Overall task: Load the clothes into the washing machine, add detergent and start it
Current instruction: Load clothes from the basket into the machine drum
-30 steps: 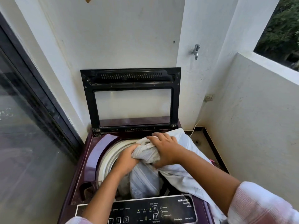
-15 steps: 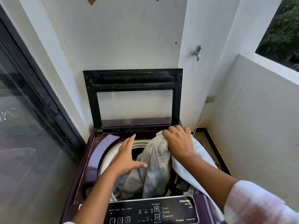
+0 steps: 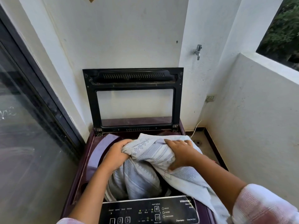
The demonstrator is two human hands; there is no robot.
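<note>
Two hands clamp the pale patterned cloth [image 3: 153,153] over the open washing machine [image 3: 95,152]. The left hand [image 3: 119,152] bunches one end in curled fingers near the machine's left rim; the right hand [image 3: 181,153] closes fingers and thumb round a fold toward its right side. Part of the cloth hangs down inside the machine, part trails over its front right corner. The lid [image 3: 134,78] stands upright at the machine's back

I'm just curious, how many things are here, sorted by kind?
hands: 2, left hand, right hand
washing machine: 1
pale cloth: 1 bundle, gripped by both hands
tap: 1
wall socket: 1
total: 6
</note>
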